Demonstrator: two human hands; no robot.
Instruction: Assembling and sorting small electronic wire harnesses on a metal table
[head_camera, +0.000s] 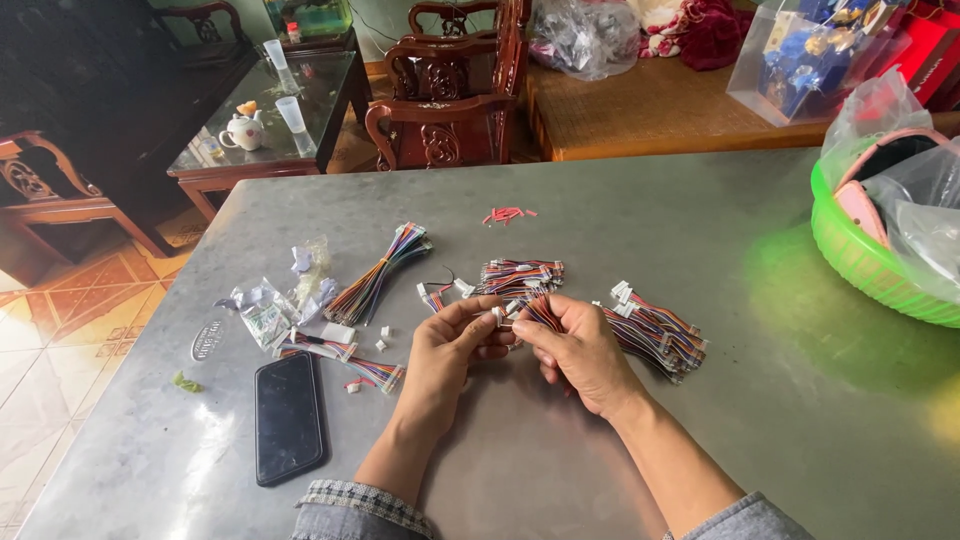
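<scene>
Head view, frame centre: left hand (447, 345) and right hand (578, 345) pinch a multicoloured ribbon cable (540, 312), fingertips clamped near, seemingly, its white connector (499, 315); grip close, keep wires untwisted.

Single head cam, looking down and forward over the surface (700, 250). Hands (520, 345) close, centre frame. Far edge faces chairs (450, 90) and a glass table (300, 100). No second view.
</scene>
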